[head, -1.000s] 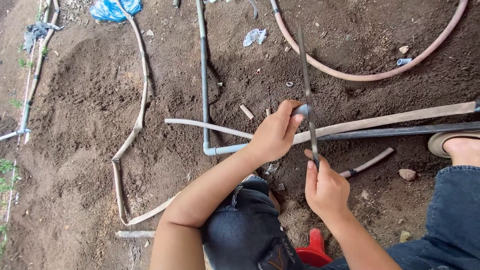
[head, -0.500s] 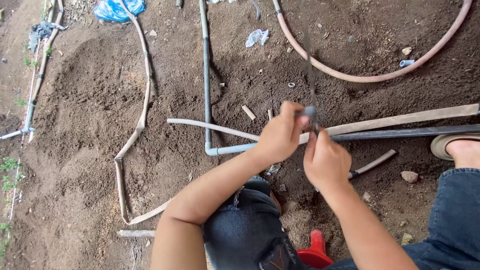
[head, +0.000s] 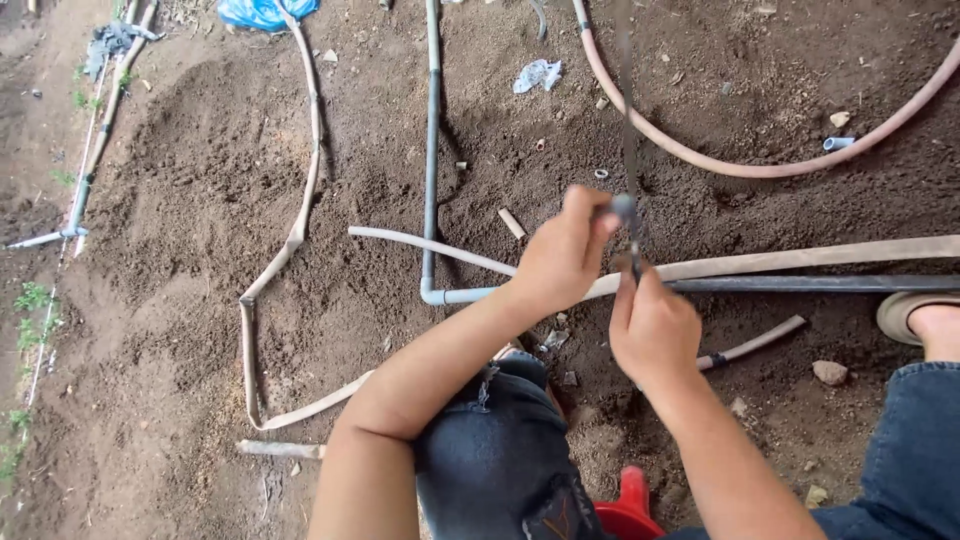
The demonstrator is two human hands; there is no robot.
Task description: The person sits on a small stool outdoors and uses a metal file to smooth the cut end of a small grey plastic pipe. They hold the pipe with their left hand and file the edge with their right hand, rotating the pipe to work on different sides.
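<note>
Above the grey pipe elbow [head: 432, 295], at 1 o'clock, I see my left hand [head: 565, 255] and right hand [head: 652, 335] both pinched shut on a thin dark tube [head: 627, 120], likely light and whippy, best gripped near its fitting [head: 624, 208].

The thin dark tube [head: 627, 100] is motion-blurred, and its far end runs off the top edge. Both fists hide the small fitting [head: 625, 208] between them. The right edge cuts off the sandalled foot [head: 925, 320] and pink hose [head: 760, 165].

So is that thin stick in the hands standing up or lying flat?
Standing up, roughly. The thin dark tube rises away from the soil; the left hand pinches a small fitting on it, the right hand grips just below.
</note>
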